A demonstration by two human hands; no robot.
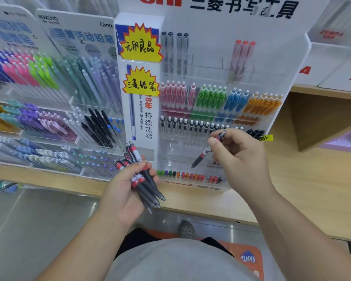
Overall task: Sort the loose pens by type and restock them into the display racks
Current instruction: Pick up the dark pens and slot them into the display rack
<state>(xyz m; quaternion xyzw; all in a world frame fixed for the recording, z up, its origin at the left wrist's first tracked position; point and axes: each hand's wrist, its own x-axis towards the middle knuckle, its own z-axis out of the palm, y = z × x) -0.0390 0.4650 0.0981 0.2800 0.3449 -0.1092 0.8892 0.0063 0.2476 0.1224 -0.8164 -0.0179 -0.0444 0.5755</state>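
Pinching one pen (pixel 201 157) in my right hand (pixel 239 159) mid-frame before the rack (pixel 209 47); my left hand (pixel 122 193) grips a bundle (pixel 144 177) lower left, which could spill if I loosen.

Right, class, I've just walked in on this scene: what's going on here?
A person is restocking pens. The left hand grips a bundle of red-and-black pens; the right hand pinches a single pen of the same kind, tip down, in front of the clear display rack. It is not yet slotted in.
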